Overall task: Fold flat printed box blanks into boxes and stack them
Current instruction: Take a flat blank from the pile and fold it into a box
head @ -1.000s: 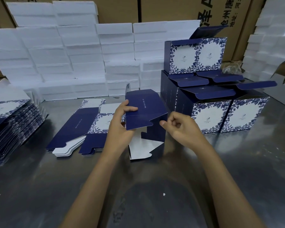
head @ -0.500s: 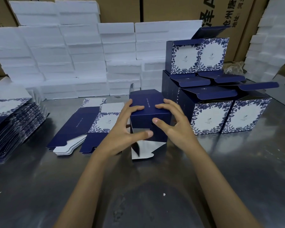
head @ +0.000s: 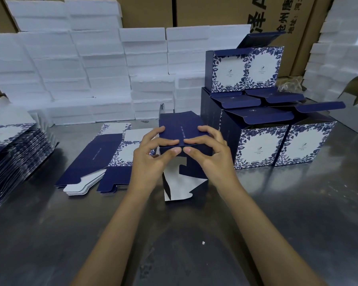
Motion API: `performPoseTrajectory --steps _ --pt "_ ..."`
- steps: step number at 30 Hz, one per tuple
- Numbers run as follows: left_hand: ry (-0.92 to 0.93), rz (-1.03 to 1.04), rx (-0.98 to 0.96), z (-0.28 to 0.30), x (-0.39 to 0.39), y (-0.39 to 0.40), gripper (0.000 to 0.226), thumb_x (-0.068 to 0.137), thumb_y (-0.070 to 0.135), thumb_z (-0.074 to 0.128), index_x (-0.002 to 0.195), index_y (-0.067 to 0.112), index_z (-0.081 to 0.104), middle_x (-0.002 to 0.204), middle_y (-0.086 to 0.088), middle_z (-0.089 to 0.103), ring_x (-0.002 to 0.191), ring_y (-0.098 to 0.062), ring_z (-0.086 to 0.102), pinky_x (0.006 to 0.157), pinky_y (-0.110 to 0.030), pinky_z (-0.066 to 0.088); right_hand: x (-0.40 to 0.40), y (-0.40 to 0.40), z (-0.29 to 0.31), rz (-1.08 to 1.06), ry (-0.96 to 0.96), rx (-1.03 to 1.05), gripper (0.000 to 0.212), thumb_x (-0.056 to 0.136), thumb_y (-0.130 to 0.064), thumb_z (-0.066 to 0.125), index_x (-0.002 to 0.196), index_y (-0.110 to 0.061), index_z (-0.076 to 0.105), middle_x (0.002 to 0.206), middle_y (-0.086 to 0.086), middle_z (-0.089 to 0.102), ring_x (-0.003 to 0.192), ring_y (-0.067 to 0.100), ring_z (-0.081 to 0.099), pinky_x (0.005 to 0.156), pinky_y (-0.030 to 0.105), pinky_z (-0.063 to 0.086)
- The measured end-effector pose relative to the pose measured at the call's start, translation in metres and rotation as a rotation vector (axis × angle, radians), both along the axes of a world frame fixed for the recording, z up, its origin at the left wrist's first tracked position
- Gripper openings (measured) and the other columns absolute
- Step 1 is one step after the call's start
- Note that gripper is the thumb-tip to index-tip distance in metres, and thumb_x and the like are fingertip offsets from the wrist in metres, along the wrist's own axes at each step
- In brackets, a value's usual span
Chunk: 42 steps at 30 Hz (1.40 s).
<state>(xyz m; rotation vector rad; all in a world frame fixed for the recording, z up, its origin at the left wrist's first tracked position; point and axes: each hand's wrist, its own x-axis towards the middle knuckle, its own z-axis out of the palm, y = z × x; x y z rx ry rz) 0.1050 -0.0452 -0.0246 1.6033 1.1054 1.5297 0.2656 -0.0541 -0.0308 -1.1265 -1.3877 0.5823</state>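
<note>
Both hands now clamp the half-formed box [head: 181, 129]: the left hand [head: 151, 159] and right hand [head: 210, 156] curl fingers over its navy top panel while both thumbs press the near face, tips almost meeting. A second ago the right hand was off the blank and the panel lay slanted; since then it has been squared into a tube. White bottom flaps hang loose below the hands, so closing them looks next. Just left of the left hand lie flat blanks [head: 95, 159] on the bench [head: 298, 203]; right of the right hand stand finished boxes [head: 260, 146].
</note>
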Motion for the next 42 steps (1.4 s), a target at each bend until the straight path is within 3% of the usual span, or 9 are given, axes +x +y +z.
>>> performPoseTrajectory --steps 5,12,16,20,24,27,31,37,42 --pt "0.042 -0.018 -0.024 0.005 -0.004 -0.001 0.017 0.082 0.02 0.079 0.095 0.03 0.078 0.136 0.016 0.057 0.125 0.012 0.046 0.086 0.004 0.034 0.007 0.001 -0.001 0.11 0.04 -0.029 0.022 0.087 -0.018 0.079 0.095 -0.038 0.075 0.14 -0.017 0.05 0.14 0.011 0.04 0.116 0.043 0.036" --pt "0.052 -0.009 0.007 0.004 -0.004 -0.002 0.02 0.085 0.015 0.076 0.104 0.024 0.077 0.134 0.01 0.061 0.119 0.015 0.05 0.083 0.002 0.037 0.007 0.001 -0.004 0.136 0.099 -0.026 0.04 0.088 -0.021 0.079 0.123 -0.037 0.068 0.145 -0.016 0.048 0.137 0.002 0.044 0.107 0.023 0.043" --pt "0.0 0.089 0.014 0.001 -0.008 0.001 0.03 0.092 0.017 0.069 0.12 0.029 0.07 0.133 0.012 0.062 0.122 0.0 0.055 0.094 -0.007 0.042 0.012 0.005 -0.006 0.025 0.364 -0.275 0.068 0.089 -0.062 0.065 0.149 -0.039 0.04 0.149 -0.019 0.047 0.129 0.003 0.052 0.106 0.027 0.044" --pt "-0.093 0.19 -0.019 -0.004 -0.005 0.003 0.031 0.098 0.012 0.061 0.127 0.023 0.063 0.123 0.015 0.065 0.106 0.0 0.064 0.087 -0.009 0.046 0.015 0.015 -0.014 0.003 0.479 -0.525 0.046 0.105 -0.051 0.041 0.136 -0.021 0.057 0.126 0.002 0.068 0.104 0.018 0.068 0.099 0.04 0.053" --pt "-0.134 0.202 -0.127 -0.007 -0.008 0.007 0.03 0.098 0.013 0.06 0.124 0.027 0.059 0.118 0.009 0.064 0.093 0.003 0.065 0.08 -0.014 0.052 0.016 0.016 -0.01 0.206 0.635 -0.379 0.036 0.108 -0.041 0.037 0.122 -0.025 0.066 0.115 -0.004 0.075 0.102 0.011 0.071 0.092 0.036 0.052" --pt "-0.21 0.082 -0.402 -0.004 -0.005 0.006 0.029 0.094 0.006 0.065 0.112 0.027 0.057 0.111 -0.002 0.068 0.091 -0.019 0.072 0.079 -0.042 0.061 0.018 0.015 -0.004 0.238 0.5 -0.209 0.035 0.107 -0.023 0.038 0.127 -0.03 0.065 0.137 -0.007 0.065 0.131 0.011 0.057 0.114 0.04 0.041" --pt "-0.187 -0.219 -0.735 -0.006 -0.002 0.0 0.017 0.092 0.003 0.066 0.107 0.01 0.062 0.094 -0.008 0.076 0.063 -0.023 0.074 0.046 -0.025 0.054 0.019 0.011 -0.001 0.239 0.351 -0.154 0.046 0.103 -0.008 0.041 0.127 -0.036 0.068 0.158 -0.016 0.034 0.144 -0.004 0.033 0.122 0.035 0.029" --pt "0.211 -0.529 -0.994 -0.007 0.0 -0.002 0.027 0.097 0.025 0.06 0.108 0.001 0.068 0.074 -0.009 0.074 0.038 -0.008 0.054 0.032 -0.017 0.038 0.025 0.004 0.003 0.26 0.178 -0.102 0.04 0.1 -0.003 0.053 0.126 -0.028 0.069 0.152 -0.013 0.045 0.136 -0.011 0.039 0.105 0.012 0.036" --pt "0.347 0.022 -0.776 0.009 -0.022 0.002 0.027 0.09 0.023 0.052 0.072 0.01 0.067 0.041 0.003 0.039 0.034 -0.015 0.028 0.04 -0.016 0.023 0.018 0.001 0.001 0.245 -0.074 -0.065 0.033 0.1 -0.015 0.062 0.132 -0.025 0.063 0.152 -0.014 0.042 0.142 -0.004 0.035 0.12 0.03 0.032"
